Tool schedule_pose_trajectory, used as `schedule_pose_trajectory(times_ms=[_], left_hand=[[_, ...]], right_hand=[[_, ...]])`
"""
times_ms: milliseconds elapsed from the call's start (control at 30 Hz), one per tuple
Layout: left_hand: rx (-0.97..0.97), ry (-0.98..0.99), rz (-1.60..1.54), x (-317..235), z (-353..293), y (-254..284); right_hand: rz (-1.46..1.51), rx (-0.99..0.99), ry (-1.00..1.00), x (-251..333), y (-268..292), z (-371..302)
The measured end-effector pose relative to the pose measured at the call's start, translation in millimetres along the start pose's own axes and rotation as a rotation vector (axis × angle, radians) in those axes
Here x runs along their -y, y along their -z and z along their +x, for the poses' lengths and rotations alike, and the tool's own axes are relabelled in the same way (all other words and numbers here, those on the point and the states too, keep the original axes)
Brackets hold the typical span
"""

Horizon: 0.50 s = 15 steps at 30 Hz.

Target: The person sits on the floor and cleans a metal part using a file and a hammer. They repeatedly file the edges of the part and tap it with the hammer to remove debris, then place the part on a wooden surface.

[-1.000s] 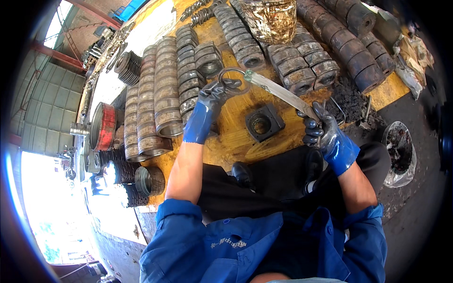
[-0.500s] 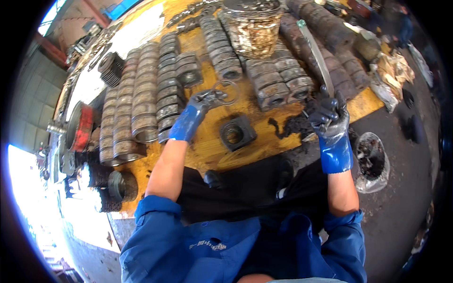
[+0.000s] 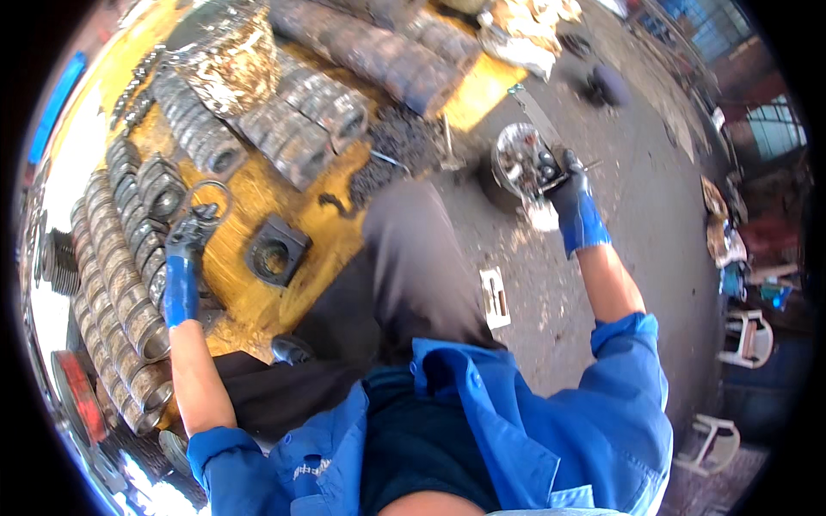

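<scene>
Two hands apart: left hand (image 3: 185,245) grips ring (image 3: 209,199).

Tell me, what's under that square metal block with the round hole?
The square block sits on the yellow table. Inside its hole it is too dark to tell. The table beneath it is covered.

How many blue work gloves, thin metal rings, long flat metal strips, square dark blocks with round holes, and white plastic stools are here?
Blue work gloves: 2, left hand, right hand
Thin metal ring: 1
Long flat metal strip: 1
Square dark block with round hole: 1
White plastic stools: 2
Total: 7
</scene>
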State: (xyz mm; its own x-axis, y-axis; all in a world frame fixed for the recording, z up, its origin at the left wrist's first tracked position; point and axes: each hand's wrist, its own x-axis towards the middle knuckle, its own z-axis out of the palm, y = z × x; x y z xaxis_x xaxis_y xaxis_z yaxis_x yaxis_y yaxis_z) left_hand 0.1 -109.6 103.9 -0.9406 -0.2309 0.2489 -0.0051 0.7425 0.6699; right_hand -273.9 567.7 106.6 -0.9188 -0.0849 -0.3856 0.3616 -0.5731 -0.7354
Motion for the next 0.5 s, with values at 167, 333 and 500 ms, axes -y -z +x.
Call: schedule_pose_trajectory(times_ms=[167,333,500], left_hand=[[-0.012,0.058,-0.2,-10.6,14.2,-25.0],[-0.019,0.103,-0.278,-16.7,17.8,-24.7],[-0.007,0.125,-0.31,-18.8,15.9,-25.1]], right_hand=[[-0.598,-0.151,0.123,-7.2,125.1,5.5],[-1.591,-0.294,0.491,-56.0,147.0,-3.0],[-2.241,-0.188,0.413,-70.1,166.9,-11.2]])
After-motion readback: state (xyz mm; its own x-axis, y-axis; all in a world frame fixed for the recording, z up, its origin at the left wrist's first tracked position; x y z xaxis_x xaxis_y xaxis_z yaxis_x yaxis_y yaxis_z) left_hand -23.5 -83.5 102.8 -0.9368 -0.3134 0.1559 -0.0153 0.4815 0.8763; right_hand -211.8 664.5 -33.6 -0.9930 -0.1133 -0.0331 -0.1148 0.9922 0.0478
